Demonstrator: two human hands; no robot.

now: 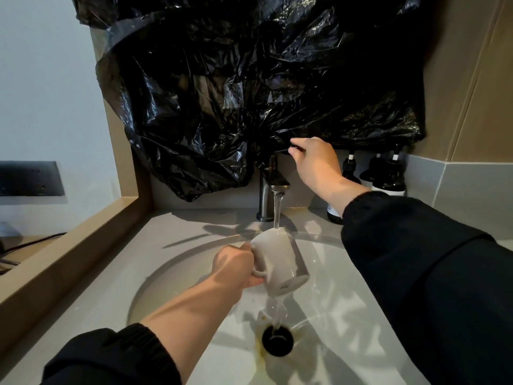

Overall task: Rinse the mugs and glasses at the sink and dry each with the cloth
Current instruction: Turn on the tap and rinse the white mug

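Rinsing a white mug under the running tap.

My left hand [236, 266] had its grip closed around the handle of the mug [280, 263], which I held tipped over with its mouth turned down and away from that grip, above the sink [177, 276]. Water from the tap [270, 187] struck the mug's upturned base just beyond my grip and ran off its rim to the drain [277, 341] below. My right hand [312, 161] reached past the mug to the tap lever [294, 147]; its grip seemed narrow on the lever, though the dark plastic sheet [249, 93] behind blurred the fingertips. Dark bottles [388, 176] stood on the worktop [83, 295] right of that hand.
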